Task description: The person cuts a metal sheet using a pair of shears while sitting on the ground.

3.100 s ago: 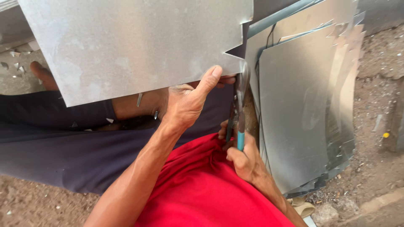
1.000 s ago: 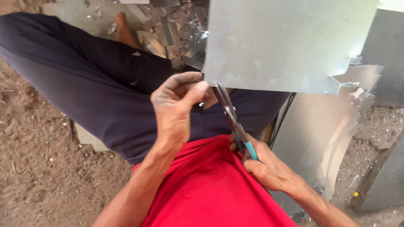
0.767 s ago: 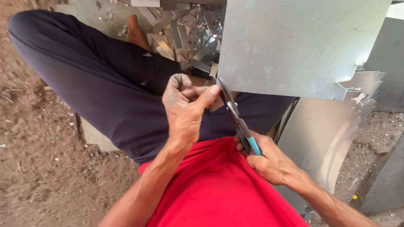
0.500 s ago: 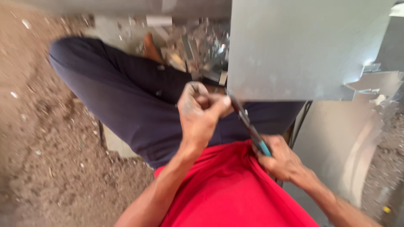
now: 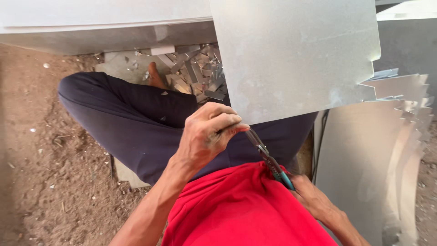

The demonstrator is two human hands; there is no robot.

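Observation:
My left hand (image 5: 207, 134) pinches the lower left corner of a large grey metal sheet (image 5: 296, 54) that stands upright over my lap. My right hand (image 5: 314, 202), low at the right, grips the blue handles of tin snips (image 5: 268, 159). The snips' blades point up and left, reaching the sheet's bottom edge right beside my left fingertips. I sit cross-legged in dark trousers (image 5: 132, 123) and a red shirt (image 5: 241, 209).
A stack of cut metal sheets (image 5: 378, 155) leans at my right. A pile of small metal offcuts (image 5: 195, 75) lies on the ground beyond my bare foot. Bare dirt ground (image 5: 41, 150) spreads to the left, and long flat sheets (image 5: 100, 23) run along the top.
The sheet has been turned and shifted to the right. My left hand moved from its middle edge to its lower left corner, and the snips now meet the sheet's bottom edge there.

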